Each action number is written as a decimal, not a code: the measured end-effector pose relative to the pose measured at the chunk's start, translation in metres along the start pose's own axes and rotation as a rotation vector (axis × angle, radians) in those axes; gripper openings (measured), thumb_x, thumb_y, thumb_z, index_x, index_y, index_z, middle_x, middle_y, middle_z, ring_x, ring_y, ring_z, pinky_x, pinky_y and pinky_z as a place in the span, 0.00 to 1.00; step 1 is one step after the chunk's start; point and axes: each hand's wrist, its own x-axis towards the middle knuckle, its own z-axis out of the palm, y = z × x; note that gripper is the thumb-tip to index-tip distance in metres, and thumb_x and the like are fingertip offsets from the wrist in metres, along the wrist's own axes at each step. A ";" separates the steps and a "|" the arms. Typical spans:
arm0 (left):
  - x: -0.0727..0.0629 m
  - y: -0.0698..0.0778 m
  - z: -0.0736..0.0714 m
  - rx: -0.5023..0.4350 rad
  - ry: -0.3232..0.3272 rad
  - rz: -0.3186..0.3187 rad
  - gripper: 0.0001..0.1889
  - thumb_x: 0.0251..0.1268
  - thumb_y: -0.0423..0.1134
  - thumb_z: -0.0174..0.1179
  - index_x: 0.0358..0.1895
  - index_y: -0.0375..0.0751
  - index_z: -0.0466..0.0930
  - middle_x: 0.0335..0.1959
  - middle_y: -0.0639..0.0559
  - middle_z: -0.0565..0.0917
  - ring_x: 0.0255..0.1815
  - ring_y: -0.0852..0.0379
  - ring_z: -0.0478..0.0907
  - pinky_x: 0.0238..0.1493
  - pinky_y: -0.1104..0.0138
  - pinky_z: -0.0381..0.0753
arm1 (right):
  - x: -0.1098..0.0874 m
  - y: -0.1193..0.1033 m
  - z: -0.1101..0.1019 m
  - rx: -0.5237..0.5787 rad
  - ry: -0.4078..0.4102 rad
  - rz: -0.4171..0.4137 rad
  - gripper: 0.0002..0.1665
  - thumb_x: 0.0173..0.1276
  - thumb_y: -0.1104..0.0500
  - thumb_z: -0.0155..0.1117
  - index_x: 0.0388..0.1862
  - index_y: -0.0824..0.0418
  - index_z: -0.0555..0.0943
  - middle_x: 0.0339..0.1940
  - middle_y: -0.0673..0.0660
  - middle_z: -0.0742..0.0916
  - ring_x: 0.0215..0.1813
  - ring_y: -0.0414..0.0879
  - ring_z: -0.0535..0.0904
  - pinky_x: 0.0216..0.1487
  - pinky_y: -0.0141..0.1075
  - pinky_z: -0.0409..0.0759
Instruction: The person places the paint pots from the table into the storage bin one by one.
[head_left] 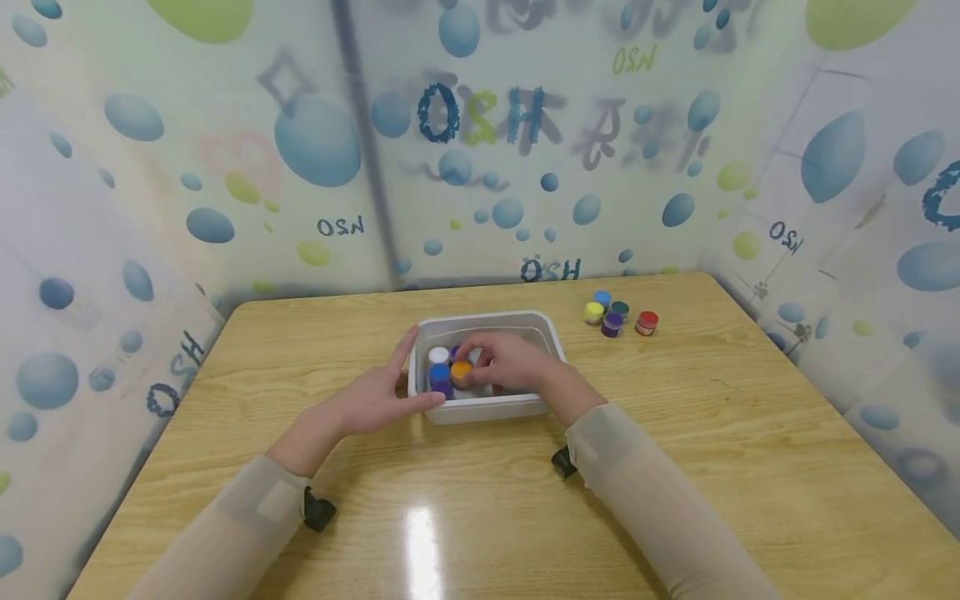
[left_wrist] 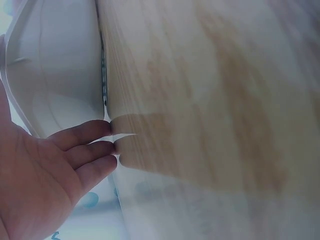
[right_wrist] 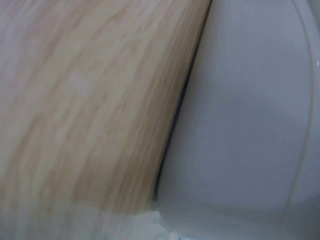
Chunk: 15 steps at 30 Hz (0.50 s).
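A white plastic bin (head_left: 491,410) stands on the table with small paint jars in its left part. My right hand (head_left: 510,362) reaches in over the right side and pinches an orange-lidded paint jar (head_left: 461,372). Around it are a white-lidded jar (head_left: 438,357), a blue-lidded jar (head_left: 439,374) and a purple jar (head_left: 455,353) partly hidden by the fingers. My left hand (head_left: 378,398) rests against the bin's left end, thumb on the front rim. In the left wrist view its fingers (left_wrist: 92,150) extend fairly straight beside the bin wall (left_wrist: 60,75). The right wrist view shows no hand.
Toward the back right of the wooden table (head_left: 720,433) stand a yellow jar (head_left: 594,313), a light blue jar (head_left: 602,298), a green jar (head_left: 619,310), a purple jar (head_left: 612,325) and a red jar (head_left: 647,323). Patterned curtains (head_left: 480,192) enclose the table's back and sides.
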 end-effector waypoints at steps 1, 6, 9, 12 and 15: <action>0.000 0.000 0.000 0.000 0.000 -0.002 0.66 0.71 0.75 0.63 0.92 0.58 0.22 0.72 0.33 0.83 0.55 0.49 0.85 0.68 0.44 0.81 | 0.000 0.000 0.000 -0.003 -0.001 -0.005 0.17 0.79 0.56 0.73 0.63 0.50 0.85 0.40 0.52 0.92 0.28 0.48 0.85 0.36 0.37 0.85; 0.001 -0.001 0.001 0.004 -0.001 -0.006 0.66 0.71 0.76 0.63 0.91 0.59 0.22 0.71 0.33 0.83 0.53 0.50 0.84 0.67 0.46 0.82 | -0.001 0.001 0.000 -0.016 -0.008 -0.015 0.15 0.80 0.55 0.72 0.63 0.49 0.86 0.40 0.53 0.92 0.29 0.47 0.85 0.36 0.36 0.85; 0.001 -0.001 0.000 0.001 -0.005 -0.008 0.65 0.71 0.76 0.62 0.91 0.60 0.21 0.71 0.32 0.83 0.53 0.50 0.85 0.67 0.46 0.82 | 0.000 0.001 0.000 -0.020 -0.006 -0.024 0.15 0.80 0.54 0.72 0.63 0.49 0.86 0.40 0.52 0.92 0.30 0.46 0.85 0.36 0.35 0.85; 0.000 0.000 0.000 0.000 -0.007 -0.010 0.65 0.71 0.76 0.62 0.91 0.60 0.22 0.72 0.32 0.83 0.53 0.50 0.85 0.66 0.47 0.83 | 0.000 0.001 0.001 -0.030 0.007 -0.035 0.15 0.80 0.53 0.73 0.62 0.49 0.87 0.42 0.52 0.92 0.33 0.46 0.85 0.39 0.36 0.85; 0.000 0.001 0.000 0.007 -0.004 -0.015 0.65 0.71 0.77 0.62 0.91 0.60 0.22 0.71 0.32 0.83 0.52 0.49 0.85 0.64 0.48 0.83 | 0.000 0.000 0.000 -0.054 0.023 -0.040 0.15 0.79 0.52 0.73 0.61 0.48 0.87 0.44 0.51 0.91 0.40 0.45 0.85 0.43 0.36 0.84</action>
